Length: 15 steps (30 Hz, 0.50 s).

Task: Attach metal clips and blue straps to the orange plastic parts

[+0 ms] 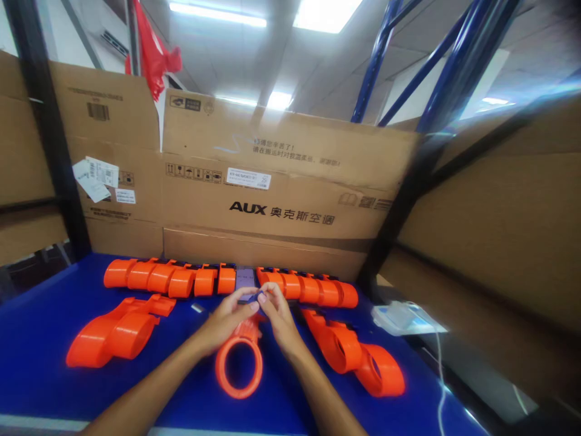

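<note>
At the far left of the blue table [36, 339] we see a pair of glossy orange plastic loop pieces [115, 333] lying flat, their rounded ends overlapping. Behind them a row of short orange cylinder segments [170, 278] runs along the foot of the cardboard boxes [281, 181], broken in the middle by a purple block [246, 280].

Our left hand [227, 320] reaches in from the lower left, forearm angled up toward the centre, fingers curled and pinched on a small dark blue part [258, 297]. Just below the hands lies an orange ring piece [239, 366], a smooth round hoop with a stem pointing up under the fingers; whether the hands touch the stem we cannot tell.

Our right hand [278, 315] meets the left from the lower right, its fingertips closed on the same small part, thumb and forefinger touching it.

Further right lie two more orange loop pieces [358, 357], then a pale translucent plastic bag [399, 316] at the table's edge.
</note>
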Motion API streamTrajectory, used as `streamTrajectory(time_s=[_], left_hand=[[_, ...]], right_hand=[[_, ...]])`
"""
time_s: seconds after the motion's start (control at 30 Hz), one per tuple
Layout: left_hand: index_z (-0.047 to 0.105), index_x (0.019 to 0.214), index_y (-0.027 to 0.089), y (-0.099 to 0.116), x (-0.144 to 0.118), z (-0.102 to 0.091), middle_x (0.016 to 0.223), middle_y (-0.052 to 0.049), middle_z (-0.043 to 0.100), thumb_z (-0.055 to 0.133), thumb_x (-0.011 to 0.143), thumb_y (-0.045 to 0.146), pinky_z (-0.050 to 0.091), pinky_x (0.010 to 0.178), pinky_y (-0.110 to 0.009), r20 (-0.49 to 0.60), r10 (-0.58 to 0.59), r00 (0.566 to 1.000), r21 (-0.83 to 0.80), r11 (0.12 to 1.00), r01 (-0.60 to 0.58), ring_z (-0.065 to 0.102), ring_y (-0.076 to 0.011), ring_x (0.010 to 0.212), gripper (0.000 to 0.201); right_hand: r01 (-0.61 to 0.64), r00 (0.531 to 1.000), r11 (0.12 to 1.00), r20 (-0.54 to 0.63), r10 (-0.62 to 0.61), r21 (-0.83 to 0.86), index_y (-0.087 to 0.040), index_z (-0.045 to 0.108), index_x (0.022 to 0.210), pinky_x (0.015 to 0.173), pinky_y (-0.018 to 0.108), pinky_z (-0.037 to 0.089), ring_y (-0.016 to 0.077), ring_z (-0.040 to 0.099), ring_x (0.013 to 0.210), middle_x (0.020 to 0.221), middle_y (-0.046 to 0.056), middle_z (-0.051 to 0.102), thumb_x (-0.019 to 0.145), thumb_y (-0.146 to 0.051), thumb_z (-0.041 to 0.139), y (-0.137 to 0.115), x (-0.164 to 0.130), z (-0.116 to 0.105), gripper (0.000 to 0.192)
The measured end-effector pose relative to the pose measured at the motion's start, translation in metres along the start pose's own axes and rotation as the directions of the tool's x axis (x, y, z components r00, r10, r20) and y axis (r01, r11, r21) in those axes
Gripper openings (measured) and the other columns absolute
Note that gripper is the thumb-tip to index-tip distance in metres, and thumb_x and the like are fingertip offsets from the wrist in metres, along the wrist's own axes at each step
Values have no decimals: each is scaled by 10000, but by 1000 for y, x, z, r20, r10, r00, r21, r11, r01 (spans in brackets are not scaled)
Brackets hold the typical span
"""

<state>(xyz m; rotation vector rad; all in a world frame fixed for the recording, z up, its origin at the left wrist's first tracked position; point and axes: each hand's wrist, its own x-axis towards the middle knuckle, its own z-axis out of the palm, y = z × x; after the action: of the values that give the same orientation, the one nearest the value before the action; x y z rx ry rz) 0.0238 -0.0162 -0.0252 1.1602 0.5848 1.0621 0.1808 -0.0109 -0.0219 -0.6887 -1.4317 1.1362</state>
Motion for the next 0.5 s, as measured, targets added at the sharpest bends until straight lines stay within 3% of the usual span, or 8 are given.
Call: streamTrajectory(time_s=[0.17, 0.3, 0.43, 0.5], left_hand=[[625, 1233, 218, -3, 1, -2, 1095, -112, 710, 792, 738, 426, 544, 752, -336, -69, 49, 996, 1, 999, -49, 706, -266, 891, 562], [627, 1226, 221, -4, 2, -2, 1091, -106, 718, 798, 731, 369, 546, 764, -346, -62, 57, 996, -27, 998, -59, 703, -273, 914, 545], [551, 1316, 223, 6, 7, -10, 1048, -112, 736, 764, 755, 371, 556, 678, -358, -63, 42, 997, -168, 984, -52, 725, -266, 783, 618], [512, 1358, 208, 16, 8, -20, 1008, -122, 749, 712, 790, 426, 558, 678, -370, -118, 59, 991, -299, 950, -92, 729, -270, 762, 640]], right_hand=[[-13, 1000, 999, 8, 13, 42, -270, 486, 1001, 613, 218, 407, 128, 498, 668, 756, -47, 502, 856, -457, 685, 2, 1, 2, 309], [6, 1000, 1000, 15, -6, 2, -273, 479, 1012, 606, 223, 407, 129, 498, 657, 756, -47, 515, 857, -485, 681, 7, 3, 1, 331], [58, 996, 989, -62, -66, -133, -263, 513, 1163, 619, 267, 443, 163, 543, 687, 831, 6, 594, 973, -606, 391, 11, 6, -2, 411], [111, 990, 952, -49, -130, -285, -254, 519, 1239, 718, 315, 479, 192, 586, 788, 943, 49, 645, 1004, -574, 309, 10, 4, -2, 450]])
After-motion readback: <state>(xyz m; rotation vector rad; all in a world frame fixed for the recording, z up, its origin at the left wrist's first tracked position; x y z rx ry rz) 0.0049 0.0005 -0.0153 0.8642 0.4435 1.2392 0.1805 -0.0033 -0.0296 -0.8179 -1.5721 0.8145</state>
